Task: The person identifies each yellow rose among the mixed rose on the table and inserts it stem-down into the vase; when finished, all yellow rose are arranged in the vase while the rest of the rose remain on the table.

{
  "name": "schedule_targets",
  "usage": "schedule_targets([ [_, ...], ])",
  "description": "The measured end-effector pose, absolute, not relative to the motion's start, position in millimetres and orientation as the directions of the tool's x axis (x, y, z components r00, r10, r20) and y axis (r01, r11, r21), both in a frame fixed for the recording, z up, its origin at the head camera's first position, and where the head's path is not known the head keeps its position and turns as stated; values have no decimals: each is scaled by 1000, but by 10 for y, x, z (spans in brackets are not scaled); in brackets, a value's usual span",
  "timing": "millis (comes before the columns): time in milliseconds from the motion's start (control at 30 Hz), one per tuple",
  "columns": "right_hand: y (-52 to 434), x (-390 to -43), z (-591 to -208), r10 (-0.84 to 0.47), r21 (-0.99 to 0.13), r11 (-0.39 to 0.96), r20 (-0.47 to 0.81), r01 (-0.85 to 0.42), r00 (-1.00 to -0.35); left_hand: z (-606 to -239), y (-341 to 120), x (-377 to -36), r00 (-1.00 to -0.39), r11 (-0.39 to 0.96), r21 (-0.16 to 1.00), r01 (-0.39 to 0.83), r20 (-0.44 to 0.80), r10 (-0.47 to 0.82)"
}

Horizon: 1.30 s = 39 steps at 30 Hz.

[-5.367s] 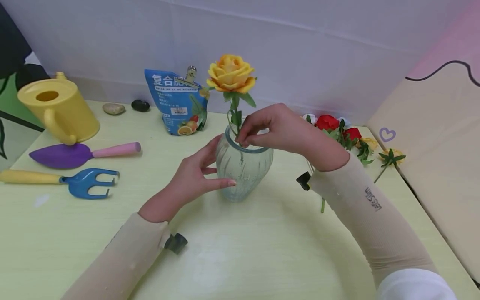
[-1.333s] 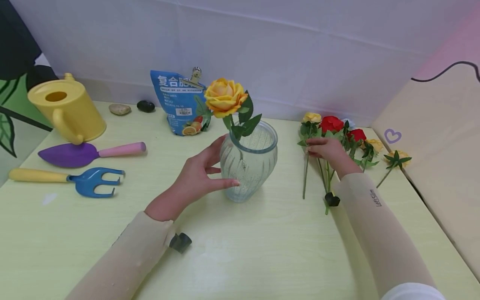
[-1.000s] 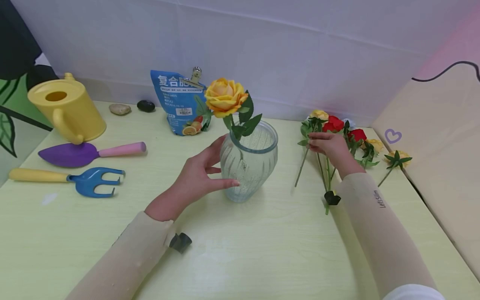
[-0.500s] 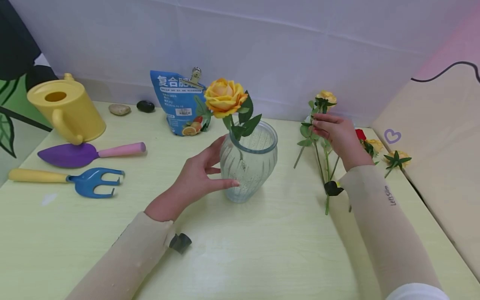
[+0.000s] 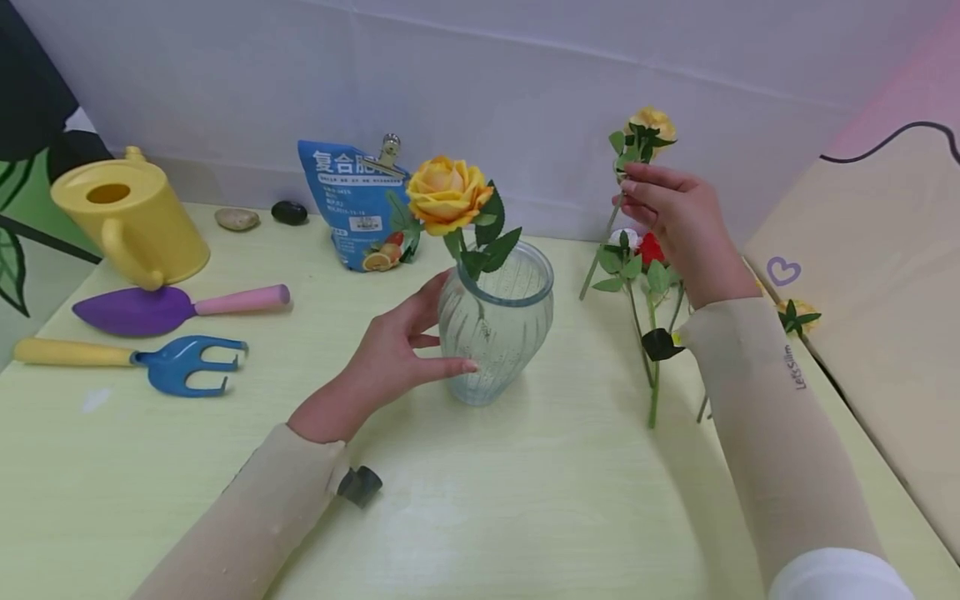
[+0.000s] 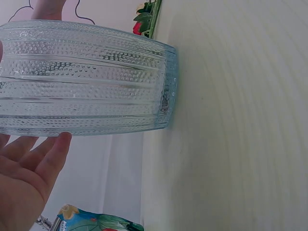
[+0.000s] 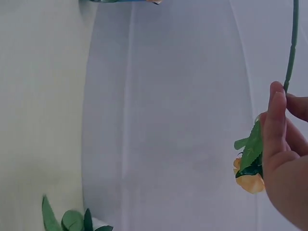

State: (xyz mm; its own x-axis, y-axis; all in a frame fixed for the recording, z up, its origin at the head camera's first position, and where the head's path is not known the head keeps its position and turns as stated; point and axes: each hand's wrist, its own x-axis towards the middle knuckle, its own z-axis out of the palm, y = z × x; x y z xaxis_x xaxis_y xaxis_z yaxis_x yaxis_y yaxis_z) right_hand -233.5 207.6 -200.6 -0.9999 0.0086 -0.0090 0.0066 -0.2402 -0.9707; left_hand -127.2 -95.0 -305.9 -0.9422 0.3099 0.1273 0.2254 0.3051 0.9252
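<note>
My left hand (image 5: 390,342) holds the side of a ribbed clear glass vase (image 5: 498,350), thumb across its front and other fingers partly hidden behind. A yellow-orange artificial rose (image 5: 450,196) stands in the vase, leaning over the left of its rim. In the left wrist view the vase (image 6: 91,79) fills the space between thumb and fingers. Up at the right, my right hand (image 5: 678,225) pinches the stem of another yellow rose (image 5: 651,129), its bloom upward and stem slanting down left. The right wrist view shows that stem (image 7: 292,53) between thumb and fingertips.
Below the right hand lie several artificial flowers, including a red rose (image 5: 651,248) and a yellow one (image 5: 798,317). On the left are a yellow watering can (image 5: 135,225), a purple trowel (image 5: 142,311) and a blue hand fork (image 5: 183,367). A clipped blue bag (image 5: 352,208) stands behind the vase.
After placing the first yellow rose in the vase, my right hand went to the flowers at right, took another yellow rose and raised it. My left hand has stayed on the vase.
</note>
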Motion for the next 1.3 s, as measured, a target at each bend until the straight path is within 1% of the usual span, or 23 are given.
schedule_targets([
  [133,1951,-2326,-1853,13,-949,-312,31,-34,-999,-3061,-951,-1275,-941,311,922,231,131,311],
  [233,1846,-2310,-1769,11,-937,-342,70,-69,-998,-3069,-952,-1276,-939,310,920,238,137,314],
  [633,1547,-2195,-1681,-9,-937,-253,253,-243,-967,-3051,-952,-1273,-941,300,927,225,126,315],
  [800,1474,-2153,-1717,-34,-947,-178,278,-268,-960,-3070,-953,-1273,-940,296,927,229,131,315],
  [1000,1349,-2054,-1792,-97,-962,-22,274,-273,-957,-3072,-960,-1270,-939,285,930,234,140,315],
  [1200,1237,-1936,-1897,-142,-943,125,291,-309,-946,-3089,-963,-1278,-938,285,930,233,137,319],
  [1300,1222,-1871,-1959,-156,-929,168,306,-330,-939,-3090,-962,-1280,-937,289,929,233,135,321],
])
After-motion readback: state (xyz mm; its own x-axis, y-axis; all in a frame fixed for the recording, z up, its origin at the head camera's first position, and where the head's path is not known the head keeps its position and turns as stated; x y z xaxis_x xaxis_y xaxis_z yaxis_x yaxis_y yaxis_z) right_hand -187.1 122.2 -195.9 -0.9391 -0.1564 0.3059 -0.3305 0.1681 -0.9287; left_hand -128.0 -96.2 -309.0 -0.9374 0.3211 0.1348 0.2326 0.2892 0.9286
